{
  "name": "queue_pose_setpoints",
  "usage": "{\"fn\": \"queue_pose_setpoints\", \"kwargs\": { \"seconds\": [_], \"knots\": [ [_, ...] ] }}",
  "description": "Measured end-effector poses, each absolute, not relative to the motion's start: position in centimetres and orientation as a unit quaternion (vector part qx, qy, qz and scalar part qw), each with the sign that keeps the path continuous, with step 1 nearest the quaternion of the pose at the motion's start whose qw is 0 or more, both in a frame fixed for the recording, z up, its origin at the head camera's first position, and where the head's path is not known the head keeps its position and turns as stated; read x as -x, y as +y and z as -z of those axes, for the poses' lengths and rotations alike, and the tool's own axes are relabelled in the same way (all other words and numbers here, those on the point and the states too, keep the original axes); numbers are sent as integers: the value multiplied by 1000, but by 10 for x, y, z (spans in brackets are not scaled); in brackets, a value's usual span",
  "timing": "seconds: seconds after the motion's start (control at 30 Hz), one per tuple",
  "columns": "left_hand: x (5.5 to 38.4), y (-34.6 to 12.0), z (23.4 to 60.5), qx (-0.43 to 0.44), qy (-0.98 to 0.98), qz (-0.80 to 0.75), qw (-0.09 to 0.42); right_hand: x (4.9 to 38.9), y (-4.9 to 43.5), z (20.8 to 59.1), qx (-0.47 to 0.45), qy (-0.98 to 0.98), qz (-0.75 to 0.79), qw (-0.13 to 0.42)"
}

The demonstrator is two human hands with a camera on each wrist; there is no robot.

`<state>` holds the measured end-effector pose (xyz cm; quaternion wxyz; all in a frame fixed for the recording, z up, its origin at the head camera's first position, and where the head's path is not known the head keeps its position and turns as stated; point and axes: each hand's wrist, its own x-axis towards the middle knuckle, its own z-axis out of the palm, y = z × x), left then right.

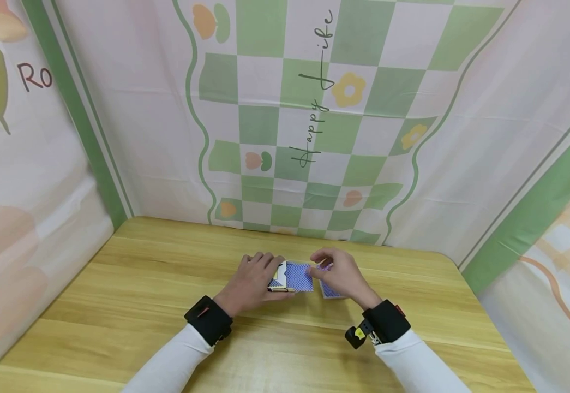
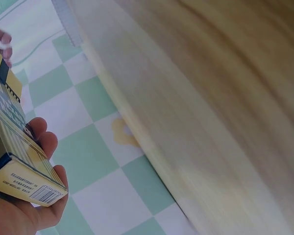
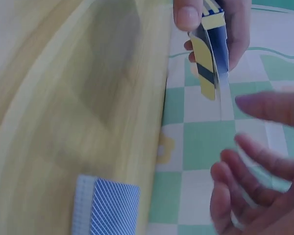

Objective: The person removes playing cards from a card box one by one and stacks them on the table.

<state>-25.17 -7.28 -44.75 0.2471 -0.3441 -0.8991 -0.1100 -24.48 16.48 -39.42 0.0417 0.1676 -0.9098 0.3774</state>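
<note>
My left hand point(image 1: 250, 279) grips a yellow and blue playing-card box point(image 2: 27, 176), with its barcode end showing in the left wrist view. From the box's open end a blue-backed card point(image 1: 299, 277) sticks out to the right; whether more cards lie beneath it I cannot tell. Beside that card is my right hand point(image 1: 345, 275), its thumb and fingers spread and holding nothing. The right wrist view shows a small gap between the thumb and the card's thin edge. Partly under the right hand, a stack of blue-backed cards point(image 3: 115, 208) lies on the table.
The wooden table point(image 1: 118, 327) reaches back to a hanging cloth point(image 1: 260, 125) with green checks. Cloth also hangs on the left and right sides. Each wrist wears a black band point(image 1: 388, 321), and a small black device point(image 1: 355, 336) hangs from the right one.
</note>
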Motion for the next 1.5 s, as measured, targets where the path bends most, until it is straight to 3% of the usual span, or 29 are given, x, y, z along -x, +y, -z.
{"fn": "queue_pose_setpoints", "kwargs": {
  "seconds": [0.13,0.23,0.4,0.6,1.23,1.5],
  "knots": [
    [252,-73,448,351,-896,105,252,248,166,393,-260,-900,-345,52],
    [253,-73,448,358,-891,102,259,249,165,391,-301,-896,-325,29],
    [253,-72,449,365,-888,103,260,249,163,389,-332,-894,-300,-18],
    [253,-71,448,368,-891,96,248,249,162,388,-360,-893,-269,-30],
    [253,-74,446,367,-892,101,245,246,174,390,-363,-902,-229,-45],
    [253,-77,445,349,-901,101,237,246,189,391,-323,-920,-220,-32]
  ]
}}
